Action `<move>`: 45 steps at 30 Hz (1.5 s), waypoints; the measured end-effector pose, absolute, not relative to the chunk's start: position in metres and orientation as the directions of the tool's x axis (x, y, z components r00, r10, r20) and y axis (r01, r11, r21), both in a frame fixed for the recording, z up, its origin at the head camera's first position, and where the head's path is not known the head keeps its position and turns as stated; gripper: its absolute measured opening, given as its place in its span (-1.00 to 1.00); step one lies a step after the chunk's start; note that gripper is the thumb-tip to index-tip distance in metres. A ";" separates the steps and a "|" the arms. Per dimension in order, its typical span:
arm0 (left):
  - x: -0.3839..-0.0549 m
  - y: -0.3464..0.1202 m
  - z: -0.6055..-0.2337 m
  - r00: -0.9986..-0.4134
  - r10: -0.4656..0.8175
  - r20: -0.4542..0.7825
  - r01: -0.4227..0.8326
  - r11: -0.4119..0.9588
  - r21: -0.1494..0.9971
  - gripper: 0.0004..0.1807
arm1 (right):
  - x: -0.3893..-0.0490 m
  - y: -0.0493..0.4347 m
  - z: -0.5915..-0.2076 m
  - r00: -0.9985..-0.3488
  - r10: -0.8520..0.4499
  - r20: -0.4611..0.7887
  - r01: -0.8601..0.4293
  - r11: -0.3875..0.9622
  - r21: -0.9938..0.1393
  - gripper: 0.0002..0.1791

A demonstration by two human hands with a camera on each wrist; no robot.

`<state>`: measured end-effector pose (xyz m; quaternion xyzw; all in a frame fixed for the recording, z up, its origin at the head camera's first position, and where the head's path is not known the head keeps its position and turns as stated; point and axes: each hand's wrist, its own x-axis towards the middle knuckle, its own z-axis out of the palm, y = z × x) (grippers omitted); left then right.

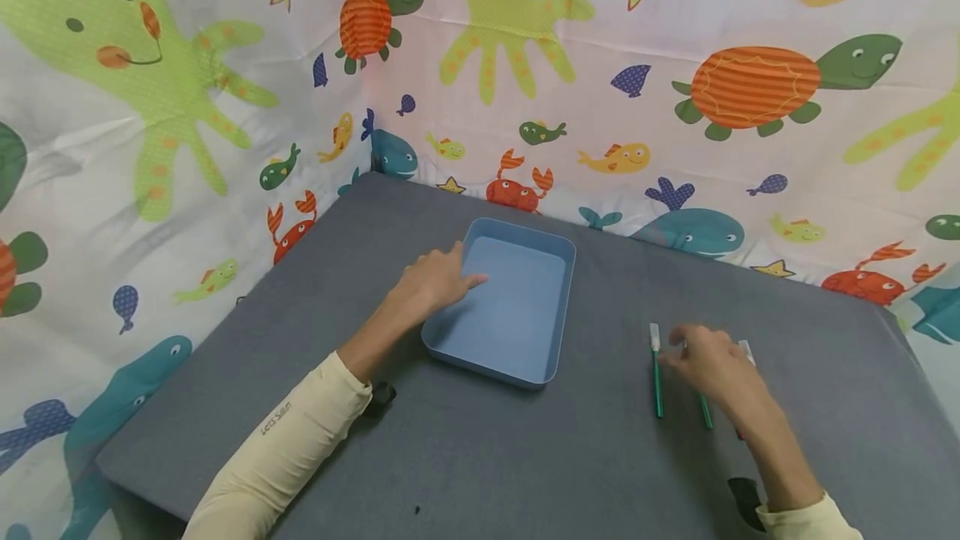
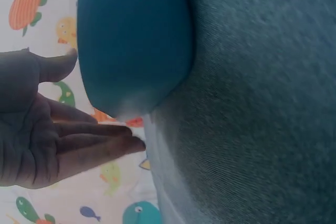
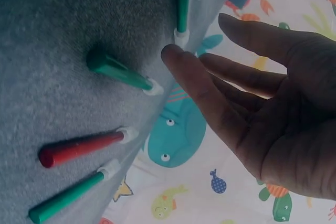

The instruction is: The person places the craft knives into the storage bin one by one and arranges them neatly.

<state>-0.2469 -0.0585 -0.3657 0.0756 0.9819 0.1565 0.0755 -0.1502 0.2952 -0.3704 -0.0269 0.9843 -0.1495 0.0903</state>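
My right hand (image 1: pixel 708 361), well to the right of the tray, hangs over a row of sticks: fingers loosely bent, thumb and index finger apart, nothing held. The index fingertip is near the white tips of the two green sticks closest to the tray; whether it touches either, I cannot tell.

Outward from this hand, the row runs away from the tray in this order: first green stick (image 1: pixel 658 390), second green stick (image 1: pixel 705 411), red stick (image 3: pixel 81 149), last green stick (image 3: pixel 68 198). All four lie on the table (image 1: pixel 600 457), well apart from the tray; whether they are pens or brushes is too small to tell.

My left hand (image 1: pixel 438 277) is at the left side of the tray (image 1: pixel 498 298), fingers fairly straight, thumb over the rim, gripping nothing; contact with the wall is unclear. The tray shows a bare floor. Behind it hangs a printed cloth (image 1: pixel 570 132).

Step in hand, as I judge it: reaching for one of the two nearer green sticks. The next move calls for lowering thumb and index finger astride one stick and pinching it without nudging its neighbour.
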 end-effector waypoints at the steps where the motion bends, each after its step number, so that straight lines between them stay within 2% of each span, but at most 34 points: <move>1: -0.247 -0.059 -0.366 -0.977 0.171 -0.128 0.124 0.940 0.317 -0.15 | -0.150 0.295 -0.371 -0.982 -0.075 -0.176 -0.021 0.956 -0.292 -0.63; 7: -0.249 -0.062 -0.368 -0.977 0.167 -0.135 0.118 0.942 0.314 -0.18 | -0.151 0.292 -0.372 -0.979 -0.061 -0.194 -0.008 0.965 -0.264 -0.60; 11: -0.250 -0.063 -0.368 -0.975 0.164 -0.148 0.114 0.947 0.302 -0.22 | -0.150 0.291 -0.371 -0.968 -0.037 -0.247 0.032 0.962 -0.270 -0.55; 16: -0.253 -0.063 -0.368 -0.974 0.166 -0.153 0.115 0.947 0.299 -0.24 | -0.150 0.288 -0.370 -0.953 -0.001 -0.303 0.089 0.954 -0.285 -0.59; 24: -0.259 -0.065 -0.372 -0.974 0.174 -0.148 0.126 0.950 0.285 -0.33 | -0.153 0.284 -0.372 -0.950 0.004 -0.312 0.092 0.959 -0.268 -0.65; 33: -0.267 -0.069 -0.374 -0.952 0.241 -0.189 0.186 0.946 0.267 -0.72 | -0.155 0.280 -0.375 -0.962 -0.009 -0.274 0.068 0.959 -0.274 -0.73; 45: -0.269 -0.067 -0.377 -0.937 0.285 -0.200 0.235 0.942 0.240 -0.75 | -0.155 0.280 -0.381 -0.969 -0.009 -0.247 0.062 0.958 -0.280 -0.74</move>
